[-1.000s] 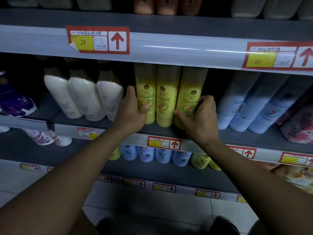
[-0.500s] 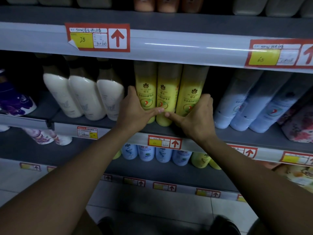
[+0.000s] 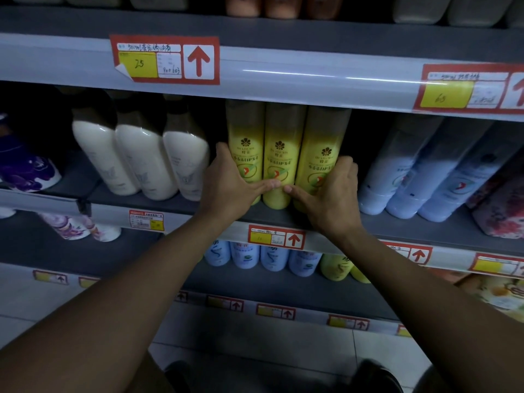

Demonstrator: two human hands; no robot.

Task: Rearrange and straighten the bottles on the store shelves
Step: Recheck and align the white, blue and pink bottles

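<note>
The three yellow bottles [image 3: 279, 154] stand side by side on the middle shelf [image 3: 397, 226], touching one another, labels facing me, just left of centre between the white bottles [image 3: 141, 163] on the left and the pale blue bottles [image 3: 425, 171] on the right. I have them bracketed so I can square the trio as one block rather than nudging each alone.

My left hand [image 3: 229, 182] cups the outer side of the leftmost bottle, fingers curled round its far flank and thumb laid flat across the fronts. My right hand [image 3: 331, 191] wraps the rightmost bottle the same way, thumb stretched left until the two thumb tips nearly meet over the middle bottle. The thumbs, I judge, keep the fronts flush in one line while the fingers press the sides together.

The right bottle seems to lean a little to the right at the top, though the wide lens may cause that; it probably needs the most correction.

A red price tag [image 3: 276, 236] sits on the shelf edge just below my hands, and more blue and yellow bottles [image 3: 272, 258] fill the lower shelf.
</note>
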